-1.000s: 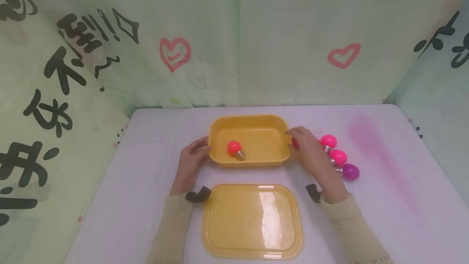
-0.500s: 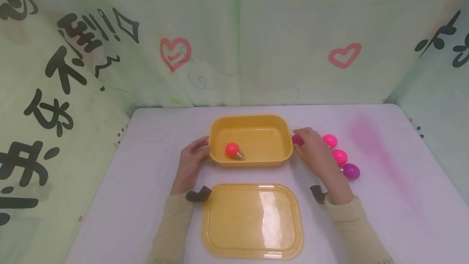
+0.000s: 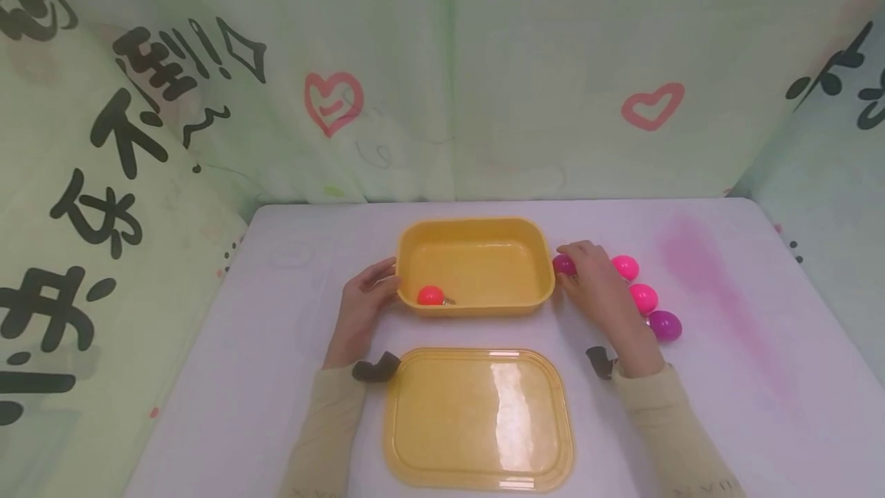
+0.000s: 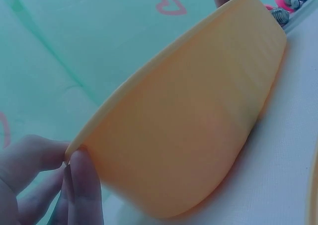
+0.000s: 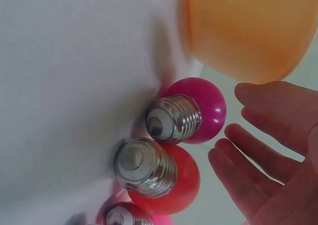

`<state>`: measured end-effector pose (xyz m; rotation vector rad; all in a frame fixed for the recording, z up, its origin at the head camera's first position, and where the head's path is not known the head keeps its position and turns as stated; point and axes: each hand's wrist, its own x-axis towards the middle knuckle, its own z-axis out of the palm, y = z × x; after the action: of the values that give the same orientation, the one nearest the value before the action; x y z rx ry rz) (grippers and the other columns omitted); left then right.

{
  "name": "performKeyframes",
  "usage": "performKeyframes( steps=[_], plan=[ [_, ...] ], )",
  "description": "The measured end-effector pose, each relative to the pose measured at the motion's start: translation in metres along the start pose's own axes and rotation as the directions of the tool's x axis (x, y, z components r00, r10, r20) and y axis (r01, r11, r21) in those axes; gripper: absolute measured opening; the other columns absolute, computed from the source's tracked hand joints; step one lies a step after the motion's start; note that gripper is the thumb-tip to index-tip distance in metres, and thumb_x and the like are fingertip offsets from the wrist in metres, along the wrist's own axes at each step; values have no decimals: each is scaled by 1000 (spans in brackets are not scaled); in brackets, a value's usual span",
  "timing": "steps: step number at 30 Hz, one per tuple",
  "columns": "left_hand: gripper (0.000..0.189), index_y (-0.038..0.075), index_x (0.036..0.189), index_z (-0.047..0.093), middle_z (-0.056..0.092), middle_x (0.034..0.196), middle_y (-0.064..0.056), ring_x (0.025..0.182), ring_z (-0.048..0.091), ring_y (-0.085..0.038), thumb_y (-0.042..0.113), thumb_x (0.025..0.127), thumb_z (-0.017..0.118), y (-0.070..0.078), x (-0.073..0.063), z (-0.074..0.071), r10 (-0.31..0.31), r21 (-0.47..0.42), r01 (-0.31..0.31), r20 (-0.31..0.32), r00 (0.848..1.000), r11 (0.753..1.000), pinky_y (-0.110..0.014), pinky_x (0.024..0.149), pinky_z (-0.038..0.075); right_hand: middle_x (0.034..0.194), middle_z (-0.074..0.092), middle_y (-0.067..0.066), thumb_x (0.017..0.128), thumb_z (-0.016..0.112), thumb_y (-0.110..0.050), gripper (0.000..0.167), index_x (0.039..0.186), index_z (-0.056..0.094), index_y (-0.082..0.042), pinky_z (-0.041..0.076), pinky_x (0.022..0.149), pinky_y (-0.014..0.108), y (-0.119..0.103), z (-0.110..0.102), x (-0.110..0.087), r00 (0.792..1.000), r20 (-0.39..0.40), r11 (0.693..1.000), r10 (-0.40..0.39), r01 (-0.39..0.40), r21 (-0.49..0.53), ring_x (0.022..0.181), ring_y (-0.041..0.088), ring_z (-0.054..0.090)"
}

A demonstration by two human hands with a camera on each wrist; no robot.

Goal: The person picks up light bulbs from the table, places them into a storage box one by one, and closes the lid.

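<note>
My left hand (image 3: pixel 362 306) pinches the left rim of a yellow plastic box (image 3: pixel 477 310) between thumb and fingers; the left wrist view shows that pinch from outside the wall. Inside the box, near its front left corner, lies a single red light bulb (image 3: pixel 430 296). Just off the box's right end is my right hand (image 3: pixel 598 287), its fingers extended over a magenta bulb (image 5: pixel 208 108). In the right wrist view those fingers stand apart from the bulb, and the thumb tip overlaps the box's edge. A red bulb (image 5: pixel 186 183) lies against the magenta one.
Two pink bulbs, one (image 3: pixel 643 298) nearer the front, and a purple bulb (image 3: pixel 665 325) lie right of my right hand. A flat yellow lid (image 3: pixel 456 421) rests on the white table (image 3: pixel 228 375) in front of the box. A printed cloth (image 3: pixel 525 98) hangs behind.
My right hand has left the box's right rim and shifted right, over the magenta bulb. Inside the box the red bulb has rolled toward the front left. My left hand keeps its place.
</note>
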<state>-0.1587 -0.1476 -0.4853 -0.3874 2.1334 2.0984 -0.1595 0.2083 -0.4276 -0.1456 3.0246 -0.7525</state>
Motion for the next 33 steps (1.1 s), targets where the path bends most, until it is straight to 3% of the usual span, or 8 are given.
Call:
performKeyframes(
  steps=[23, 33],
  plan=[
    [39, 33, 124, 65, 63, 127, 7, 115, 63, -12, 39, 86, 75, -1, 1, 2, -7, -27, 7, 2, 1000, 1000, -27, 99, 51, 133, 53, 22, 91, 71, -12, 48, 134, 55, -1, 47, 102, 56, 8, 5, 12, 997, 71, 1000, 18, -19, 7, 126, 42, 48],
    [38, 33, 124, 65, 63, 127, 8, 115, 63, -12, 37, 87, 75, 0, 2, 0, -3, -30, 3, 0, 1000, 1000, -25, 98, 52, 129, 55, 22, 88, 74, -10, 49, 133, 57, 0, 49, 100, 55, 9, 4, 13, 999, 50, 1000, 2, -2, -4, 123, 42, 51]
  ],
)
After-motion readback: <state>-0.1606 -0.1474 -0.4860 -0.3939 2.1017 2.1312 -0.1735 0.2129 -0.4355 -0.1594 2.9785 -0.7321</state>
